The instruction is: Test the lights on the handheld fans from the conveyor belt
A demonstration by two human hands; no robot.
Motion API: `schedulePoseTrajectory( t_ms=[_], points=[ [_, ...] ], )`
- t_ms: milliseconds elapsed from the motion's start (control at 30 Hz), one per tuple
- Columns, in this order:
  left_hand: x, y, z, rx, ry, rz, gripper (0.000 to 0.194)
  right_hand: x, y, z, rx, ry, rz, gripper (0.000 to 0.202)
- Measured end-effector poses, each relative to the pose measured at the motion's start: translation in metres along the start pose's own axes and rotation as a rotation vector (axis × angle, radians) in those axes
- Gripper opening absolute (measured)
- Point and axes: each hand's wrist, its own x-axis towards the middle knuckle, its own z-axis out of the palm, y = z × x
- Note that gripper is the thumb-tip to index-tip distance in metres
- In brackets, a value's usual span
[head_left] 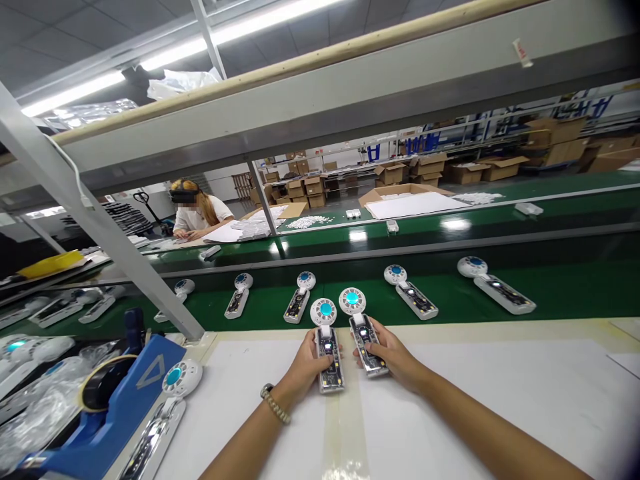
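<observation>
My left hand (303, 368) is wrapped round a white handheld device (331, 377) with a round slotted head and blue centre. Its body is uncovered, showing a dark circuit board, and my thumb lies on the board. A second device of the same kind (363, 333) is gripped in my right hand (397, 360), thumb pressed on its board. Both are held side by side, heads pointing away from me, above the white worktop (425, 427). Some fingers are hidden behind the bodies. Another such device (157, 427) lies at the left of the worktop.
More devices, such as one at the right (503, 293), lie along the green conveyor belt (350, 293). A blue tape dispenser (125, 400) stands at left beside plastic-wrapped parts. A slanted metal post (120, 233) and overhead shelf (325, 100) frame the bench. A co-worker (203, 210) sits across.
</observation>
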Motion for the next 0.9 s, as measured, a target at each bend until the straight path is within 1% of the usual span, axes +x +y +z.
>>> schedulePoseTrajectory(
  t_ms=[333, 600, 700, 800, 867, 900],
  points=[
    [0.000, 0.000, -0.001, 0.012, -0.036, 0.013, 0.062, -0.002, -0.003, 0.000, -0.006, -0.013, 0.041, 0.066],
    [0.001, -0.004, -0.004, 0.005, -0.075, 0.043, 0.057, -0.003, -0.007, 0.003, 0.043, 0.037, 0.065, 0.061],
    [0.002, -0.005, -0.004, 0.002, -0.066, 0.046, 0.056, -0.001, -0.007, 0.003, 0.065, 0.050, 0.082, 0.061],
    [0.001, -0.001, -0.002, -0.013, -0.048, 0.023, 0.058, -0.003, -0.008, 0.002, 0.096, 0.028, 0.068, 0.062],
    [-0.002, 0.002, 0.001, -0.048, -0.033, 0.007, 0.046, -0.011, -0.010, 0.002, 0.109, -0.017, 0.080, 0.054],
    [-0.004, 0.003, 0.002, -0.059, -0.033, -0.007, 0.037, -0.017, -0.011, 0.001, 0.114, -0.045, 0.099, 0.045]
  ],
)
